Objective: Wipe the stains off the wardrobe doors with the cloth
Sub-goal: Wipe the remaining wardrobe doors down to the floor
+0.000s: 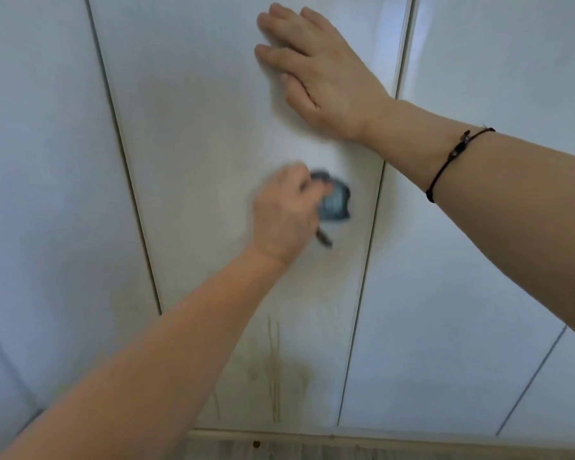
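With its fingers curled round the bunched blue cloth (334, 202) on the middle wardrobe door (196, 127), the left hand (283, 210) should press firmly down toward the brownish drip stains (274, 370) at six o'clock, while the flat, open-fingered right hand (312, 71) at twelve o'clock steadies the panel.

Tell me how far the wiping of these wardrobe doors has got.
Done: the upper part of the middle door, where the right hand rests flat, looks free of marks. In hand: the left hand grips the cloth against that door at mid-height, blurred. Left: yellowish drip streaks low on the same door, below the cloth.
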Available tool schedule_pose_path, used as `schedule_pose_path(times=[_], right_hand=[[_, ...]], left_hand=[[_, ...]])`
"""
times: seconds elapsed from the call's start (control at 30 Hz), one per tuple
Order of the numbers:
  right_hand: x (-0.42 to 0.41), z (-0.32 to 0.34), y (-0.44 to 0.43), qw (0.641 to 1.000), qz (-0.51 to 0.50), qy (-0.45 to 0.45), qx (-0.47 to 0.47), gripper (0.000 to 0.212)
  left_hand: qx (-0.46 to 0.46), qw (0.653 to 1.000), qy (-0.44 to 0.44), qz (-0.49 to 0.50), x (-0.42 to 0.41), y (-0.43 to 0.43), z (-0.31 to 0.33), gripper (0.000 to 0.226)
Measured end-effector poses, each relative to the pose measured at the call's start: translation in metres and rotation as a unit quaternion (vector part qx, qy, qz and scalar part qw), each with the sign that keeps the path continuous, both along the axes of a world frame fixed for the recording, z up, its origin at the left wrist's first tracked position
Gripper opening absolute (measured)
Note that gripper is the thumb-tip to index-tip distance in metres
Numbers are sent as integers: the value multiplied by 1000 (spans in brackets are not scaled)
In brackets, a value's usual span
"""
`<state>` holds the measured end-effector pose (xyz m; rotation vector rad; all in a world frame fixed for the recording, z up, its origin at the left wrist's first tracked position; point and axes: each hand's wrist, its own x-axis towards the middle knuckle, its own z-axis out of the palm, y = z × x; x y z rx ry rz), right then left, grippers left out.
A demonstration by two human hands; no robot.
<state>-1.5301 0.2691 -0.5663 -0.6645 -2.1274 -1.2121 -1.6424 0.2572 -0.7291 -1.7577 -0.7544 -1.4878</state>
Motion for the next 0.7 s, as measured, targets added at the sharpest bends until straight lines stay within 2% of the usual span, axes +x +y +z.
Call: schedule_pose_path(times=[0.07,0.1,0.13,0.2,0.27,0.3,0.4,0.43,0.5,0.53,0.6,0.63,0.7], right_hand=[[8,3,-23,997,20,24,-74,47],[14,2,-35,993,45,74,-85,46],[21,-3,-48,984,70,144,-75,44],[42,-18,-72,943,105,311,-47,38],[59,-43,-84,877,102,467,-44,32],[62,-60,-83,843,93,527,-59,29],[49,-106,-70,746,86,649,-127,20],[39,-116,-66,718,88,676,-141,16],[21,-128,-59,674,97,719,-135,9],[15,-136,-59,659,85,735,-136,10],[10,-154,-58,643,37,747,-162,13],[11,-167,-61,650,15,736,-190,13],[19,-188,-70,685,-19,693,-222,15]], left_hand=[[-68,987,143,-18,7,-9,-69,13],[-111,972,207,-23,10,-14,-95,21],[-151,957,246,-31,11,-19,-110,25],[-131,953,273,-21,10,-18,-95,20],[-56,974,220,15,5,-13,-29,6],[-24,987,158,35,2,-8,14,4],[20,996,-43,73,8,-1,123,20],[26,996,-55,65,17,-1,129,21],[19,1000,17,11,37,1,98,15],[-12,998,60,-18,45,-3,66,9],[-82,988,118,-47,43,-10,13,9],[-102,984,141,-49,39,-11,-6,13],[-134,974,170,-60,36,-12,-16,21]])
